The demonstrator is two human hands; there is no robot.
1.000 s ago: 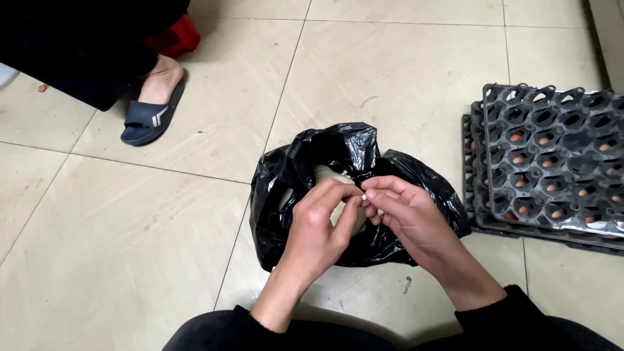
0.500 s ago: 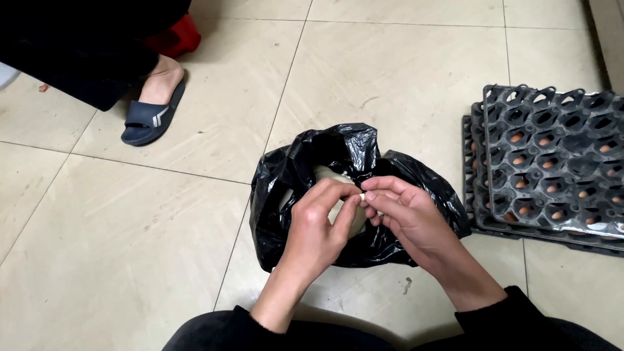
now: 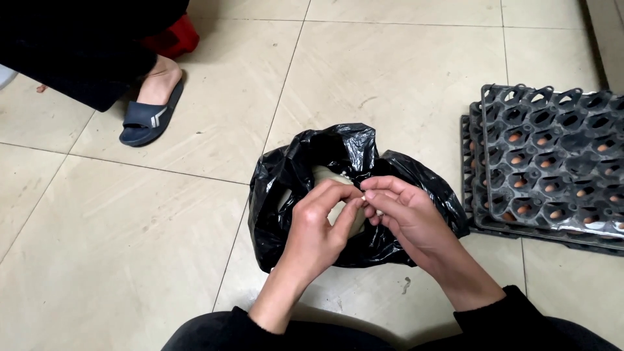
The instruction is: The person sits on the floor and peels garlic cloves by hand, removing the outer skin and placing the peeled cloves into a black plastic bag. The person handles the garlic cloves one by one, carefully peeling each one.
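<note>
Left hand (image 3: 318, 224) and right hand (image 3: 406, 218) pinched together on a small pale object (image 3: 354, 214), held over the open black bag (image 3: 286, 188) beneath them.

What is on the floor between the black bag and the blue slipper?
Nothing: the head view shows only bare floor tiles between the black bag and the blue slipper.

Beige tiled floor (image 3: 403, 71), dark grout lines, even light.
</note>
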